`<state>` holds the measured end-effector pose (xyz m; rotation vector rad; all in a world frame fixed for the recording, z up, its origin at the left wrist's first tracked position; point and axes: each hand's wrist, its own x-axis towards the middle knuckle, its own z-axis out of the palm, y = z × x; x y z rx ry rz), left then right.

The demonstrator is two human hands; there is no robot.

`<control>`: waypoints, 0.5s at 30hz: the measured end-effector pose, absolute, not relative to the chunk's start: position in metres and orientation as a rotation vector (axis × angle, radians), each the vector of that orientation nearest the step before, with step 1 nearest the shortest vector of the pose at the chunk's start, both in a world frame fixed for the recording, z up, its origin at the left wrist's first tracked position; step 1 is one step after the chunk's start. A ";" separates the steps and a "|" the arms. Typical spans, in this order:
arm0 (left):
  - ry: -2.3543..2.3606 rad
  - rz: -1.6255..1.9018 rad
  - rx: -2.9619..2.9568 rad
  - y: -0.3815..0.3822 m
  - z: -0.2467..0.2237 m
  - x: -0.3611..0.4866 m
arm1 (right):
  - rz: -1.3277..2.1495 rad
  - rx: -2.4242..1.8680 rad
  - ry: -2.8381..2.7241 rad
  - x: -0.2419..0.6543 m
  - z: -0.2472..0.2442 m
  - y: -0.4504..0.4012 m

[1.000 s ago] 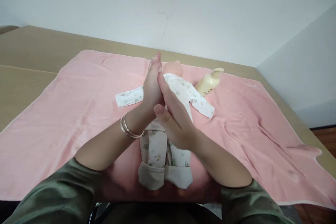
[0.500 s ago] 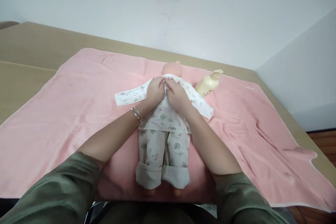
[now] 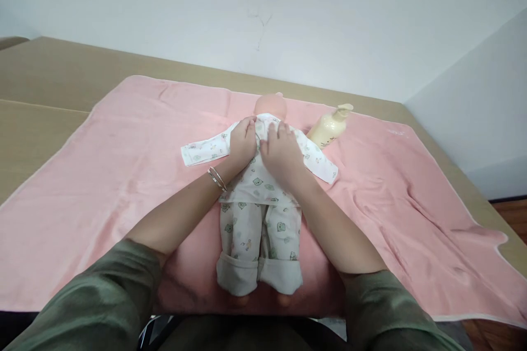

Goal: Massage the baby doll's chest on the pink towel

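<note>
Both hands lie side by side on the baby doll (image 3: 259,197), palms down: left hand (image 3: 242,144) and right hand (image 3: 282,154) flat on its chest, gripping nothing. The doll sits mid pink towel (image 3: 123,175), lotion bottle (image 3: 329,127) at its 2 o'clock

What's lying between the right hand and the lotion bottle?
In the head view, only the doll's printed sleeve and bare pink towel separate right hand from lotion bottle.
</note>
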<state>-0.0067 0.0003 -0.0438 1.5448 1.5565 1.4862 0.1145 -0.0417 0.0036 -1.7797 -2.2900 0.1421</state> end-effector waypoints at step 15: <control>1.599 1.431 1.617 0.000 -0.043 -0.007 | 0.078 -1.861 -2.210 0.111 0.004 -0.037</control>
